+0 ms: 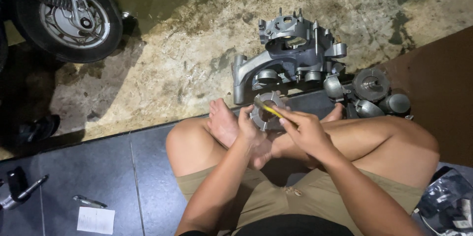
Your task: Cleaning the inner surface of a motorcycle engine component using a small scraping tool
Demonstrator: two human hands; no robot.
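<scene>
Round grey metal part (266, 112), ring-shaped with a hollow centre and notched edges, sits in my left hand (248, 126), just above my crossed legs and bare foot (222, 123). My left fingers are curled around its near rim, gripping it. My right hand (306, 130) is closed on a yellow-handled tool (268, 109), pinched between thumb and fingers, with the tip lying across the face of the part near its centre hole; I cannot tell whether the tip is seated in anything.

As I judge it, the main risk is a slip: the part is held in the air by one hand only, so a hard push with the tool could twist it out of my grip, drop it onto my foot or the dark floor tiles (98, 177), or send the tip into my left fingers.

Just beyond my knees, on the stained concrete floor (187, 53), lies a large grey engine casing (288, 51), open side up; its cavities show studs and bearing seats, though I cannot make out any loose pieces inside. To its right is a cluster of round metal components (372, 93). A dark plastic bag (446, 199) lies by my right thigh, contents unclear. A motorcycle wheel (64, 16) stands at top left, and a white paper slip (96, 219) lies on the tiles.
</scene>
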